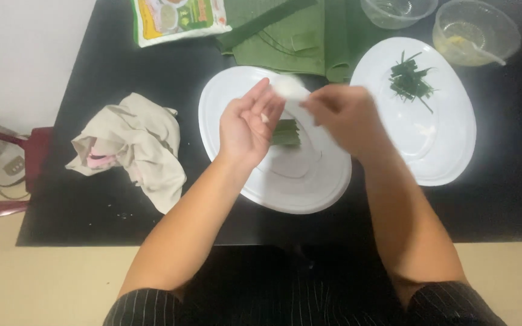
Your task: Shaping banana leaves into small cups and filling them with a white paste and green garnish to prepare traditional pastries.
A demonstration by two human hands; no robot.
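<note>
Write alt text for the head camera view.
Two bare hands, left hand and right hand, pull a white doughy lump over a white plate holding a folded green leaf, on a black table.

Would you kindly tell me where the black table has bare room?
Bare black table lies below the crumpled beige cloth and between the cloth and the white oval plate. The top edge is crowded with folded green leaves and clear plastic bowls.

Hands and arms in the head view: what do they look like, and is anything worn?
Left hand and right hand are bare, without gloves. Both forearms are uncovered; dark sleeves with thin pale stripes end near the elbows. The right hand is motion-blurred.
</note>
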